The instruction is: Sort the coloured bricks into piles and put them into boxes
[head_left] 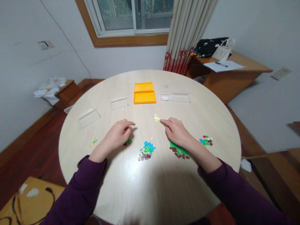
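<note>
My right hand [177,130] points its index finger at a small heap of pale yellow pieces [156,118], the fingertip at the heap's right edge; its other fingers are curled under. Below that hand and forearm lie green and brown flat pieces [180,152], partly covered. My left hand [118,133] hovers over the table, index finger stretched to the right and nothing visible in its grasp. Green pieces [128,142] show partly beneath it. Between the hands sits a pile of tiny blue, green, tan and brown pieces [147,150], with one loose pale piece [152,138] above.
On the round table [140,187], an orange open case [144,97] stands behind the hands. Clear plastic boxes [89,117] lie left and right of it. Small yellow and green pieces [92,143] lie far left, mixed coloured pieces [206,140] far right.
</note>
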A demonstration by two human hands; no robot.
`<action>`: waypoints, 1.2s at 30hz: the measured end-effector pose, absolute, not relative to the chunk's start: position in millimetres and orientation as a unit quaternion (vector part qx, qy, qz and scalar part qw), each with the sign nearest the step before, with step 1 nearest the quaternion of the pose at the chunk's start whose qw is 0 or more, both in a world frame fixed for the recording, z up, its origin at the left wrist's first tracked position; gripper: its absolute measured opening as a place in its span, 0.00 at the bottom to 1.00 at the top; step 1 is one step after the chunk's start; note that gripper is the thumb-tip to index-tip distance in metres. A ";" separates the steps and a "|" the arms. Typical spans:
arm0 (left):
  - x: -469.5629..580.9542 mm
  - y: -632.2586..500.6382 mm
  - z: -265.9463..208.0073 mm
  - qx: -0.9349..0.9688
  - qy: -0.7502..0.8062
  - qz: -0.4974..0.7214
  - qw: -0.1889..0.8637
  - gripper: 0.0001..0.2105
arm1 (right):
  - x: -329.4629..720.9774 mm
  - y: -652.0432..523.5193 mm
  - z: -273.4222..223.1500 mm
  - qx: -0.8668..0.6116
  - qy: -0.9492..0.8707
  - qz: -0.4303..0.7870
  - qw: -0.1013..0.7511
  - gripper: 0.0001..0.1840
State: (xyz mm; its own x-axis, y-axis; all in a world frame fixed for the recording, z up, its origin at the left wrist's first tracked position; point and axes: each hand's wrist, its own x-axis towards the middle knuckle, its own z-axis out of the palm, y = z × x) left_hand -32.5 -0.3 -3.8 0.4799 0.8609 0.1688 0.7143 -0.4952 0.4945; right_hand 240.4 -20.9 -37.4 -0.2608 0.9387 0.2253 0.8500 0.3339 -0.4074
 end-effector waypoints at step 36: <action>30.6 -1.0 -13.3 0.909 0.405 0.083 0.055 0.21 | 239.2 -17.7 -35.5 -0.559 -0.775 0.106 0.275 0.22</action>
